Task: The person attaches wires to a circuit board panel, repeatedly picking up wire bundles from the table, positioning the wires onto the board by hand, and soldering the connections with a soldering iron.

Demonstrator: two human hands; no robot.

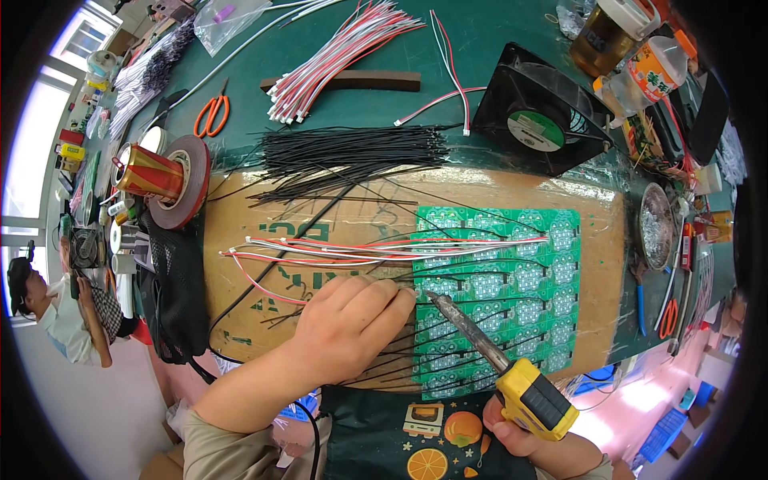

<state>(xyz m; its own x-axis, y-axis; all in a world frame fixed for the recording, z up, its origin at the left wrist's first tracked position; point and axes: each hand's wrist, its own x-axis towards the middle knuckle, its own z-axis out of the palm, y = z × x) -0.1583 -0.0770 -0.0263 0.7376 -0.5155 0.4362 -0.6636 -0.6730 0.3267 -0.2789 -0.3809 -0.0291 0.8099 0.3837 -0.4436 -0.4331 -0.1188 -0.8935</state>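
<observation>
My left hand (348,324) is closed in a pinch at the left edge of a green circuit board panel (564,276). A red-and-white wire (260,288) curves in under this hand; its far part is hidden by the fingers. In my right hand (512,432) is a yellow-and-black soldering iron (538,400), its tip on or just above the panel beside the left fingertips. Several red-and-white wires (336,252) lie across the panel's upper part. Thin black wires (392,344) run over the panel and out past its left edge.
Behind the panel lie a bundle of black wires (352,152) and a bundle of red-and-white wires (336,56). A black fan (540,112) stands at back right, a metal dish (656,226) to the right. Left are a can (152,172), a tape reel (196,180) and orange-handled scissors (211,116).
</observation>
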